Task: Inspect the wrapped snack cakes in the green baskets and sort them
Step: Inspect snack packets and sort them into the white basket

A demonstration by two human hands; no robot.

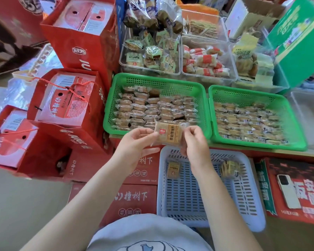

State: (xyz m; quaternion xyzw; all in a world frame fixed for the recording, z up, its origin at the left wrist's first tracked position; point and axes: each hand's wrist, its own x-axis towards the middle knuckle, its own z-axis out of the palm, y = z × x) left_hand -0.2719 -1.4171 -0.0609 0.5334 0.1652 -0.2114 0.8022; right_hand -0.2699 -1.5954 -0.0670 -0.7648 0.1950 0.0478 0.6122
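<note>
One snack cake (169, 133) between both hands' fingers (153, 134).

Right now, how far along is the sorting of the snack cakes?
Barely begun, by the look of it. Done: only two wrapped cakes lie in the pale basket below. In hand: the left hand and right hand pinch one wrapped cake by its edges, label up. Left: the left green basket and right green basket are both packed with cakes.

Tan wrapped snack cake (169, 133) held flat before two cake-filled green baskets (203, 98).
</note>
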